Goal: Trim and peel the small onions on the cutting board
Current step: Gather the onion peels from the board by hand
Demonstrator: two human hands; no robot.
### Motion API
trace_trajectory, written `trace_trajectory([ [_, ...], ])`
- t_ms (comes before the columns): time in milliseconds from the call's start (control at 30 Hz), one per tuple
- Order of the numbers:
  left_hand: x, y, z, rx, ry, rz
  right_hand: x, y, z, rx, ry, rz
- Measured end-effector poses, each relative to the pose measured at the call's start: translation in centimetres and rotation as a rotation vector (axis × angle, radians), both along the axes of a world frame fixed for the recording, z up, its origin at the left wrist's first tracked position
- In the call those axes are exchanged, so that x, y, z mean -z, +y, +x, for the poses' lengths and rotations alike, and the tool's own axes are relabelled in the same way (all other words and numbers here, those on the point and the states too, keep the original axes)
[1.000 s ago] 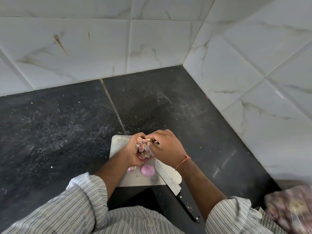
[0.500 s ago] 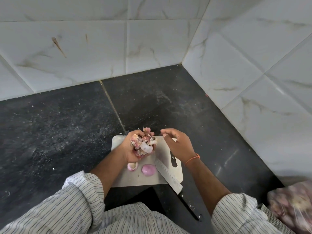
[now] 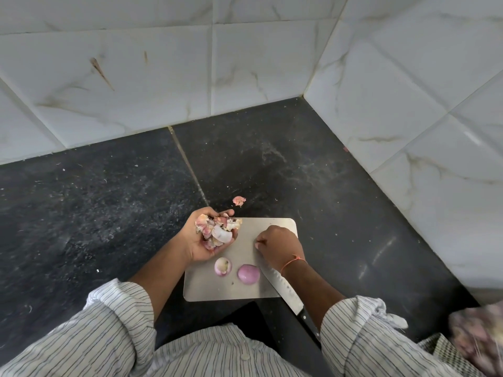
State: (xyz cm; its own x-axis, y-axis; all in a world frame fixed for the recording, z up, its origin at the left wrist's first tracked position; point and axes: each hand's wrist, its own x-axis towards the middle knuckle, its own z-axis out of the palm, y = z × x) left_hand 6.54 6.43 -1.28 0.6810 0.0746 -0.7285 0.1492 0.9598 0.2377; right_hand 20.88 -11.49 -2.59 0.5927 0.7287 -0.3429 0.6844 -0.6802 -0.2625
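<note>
Two small onions (image 3: 235, 270) sit side by side on the near part of the cutting board (image 3: 280, 223), just near-left of the right hand (image 3: 277, 247) pinching something tiny, while the left hand (image 3: 204, 240) cups a pile of peels (image 3: 216, 231).

- cutting board (image 3: 206, 291): pale rectangle, flat on counter, rounded corners
- left onion (image 3: 223, 266): peeled, pinkish-white, cut end up, board's 7 o'clock area
- right onion (image 3: 248, 273): peeled, purple-pink, just beside it at 3 o'clock
</note>
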Motion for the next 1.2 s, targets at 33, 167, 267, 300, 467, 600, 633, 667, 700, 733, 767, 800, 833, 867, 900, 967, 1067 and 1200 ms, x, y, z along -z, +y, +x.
trace_trajectory([
  [33, 0.1, 0.1, -0.2, 0.000, 0.009, -0.002, 0.1, 0.5, -0.2, -0.041, -0.037, -0.027],
  [167, 0.6, 0.7, -0.9, -0.032, 0.024, -0.029, 0.3, 1.7, -0.4, -0.189, -0.134, -0.112],
  [267, 0.5, 1.0, -1.3, -0.052, 0.031, -0.032, 0.4, 2.2, 0.0, -0.232, -0.127, -0.142],
  [300, 0.4, 1.0, -1.5, -0.058, 0.032, -0.037, 0.3, 2.4, 0.2, -0.236, -0.117, -0.144],
  [467, -0.1, 1.4, -2.9, -0.108, 0.049, -0.048, -0.3, 4.7, 2.3, -0.088, -0.033, 0.088],
  [600, 0.3, 1.8, -4.0, -0.141, 0.071, -0.036, -0.9, 8.1, 3.8, -0.080, -0.036, 0.254],
  [633, 0.3, 1.7, -4.2, -0.141, 0.081, -0.035, -0.9, 8.8, 4.0, -0.107, -0.034, 0.251],
  [667, 0.4, 1.7, -4.3, -0.146, 0.087, -0.037, -0.8, 9.6, 3.9, -0.128, -0.028, 0.231],
  [700, 0.4, 1.7, -4.4, -0.148, 0.088, -0.038, -0.6, 10.1, 4.0, -0.154, -0.028, 0.202],
  [733, 0.5, 1.6, -4.4, -0.152, 0.085, -0.039, -0.3, 10.7, 3.9, -0.187, -0.038, 0.157],
  [767, 0.5, 1.6, -4.4, -0.155, 0.081, -0.037, 0.1, 11.1, 3.8, -0.219, -0.062, 0.117],
  [800, 0.5, 1.5, -4.4, -0.155, 0.079, -0.034, 0.3, 11.4, 3.7, -0.244, -0.104, 0.076],
  [833, 0.5, 1.5, -4.3, -0.156, 0.077, -0.031, 0.6, 11.7, 3.7, -0.271, -0.144, 0.056],
  [867, 0.6, 1.5, -4.2, -0.157, 0.075, -0.029, 1.0, 11.8, 3.8, -0.300, -0.179, 0.049],
  [900, 0.5, 1.4, -4.1, -0.157, 0.072, -0.030, 1.2, 11.9, 3.9, -0.332, -0.199, 0.045],
  [967, 0.4, 1.3, -3.9, -0.137, 0.064, -0.023, 1.2, 11.7, 3.9, -0.368, -0.212, 0.050],
  [1067, 0.3, 1.0, -3.6, -0.108, 0.062, -0.015, 1.0, 11.1, 4.1, -0.310, -0.135, 0.087],
  [1200, 0.5, 0.7, -3.1, -0.068, 0.046, -0.018, 0.0, 9.8, 4.0, -0.044, 0.108, 0.226],
])
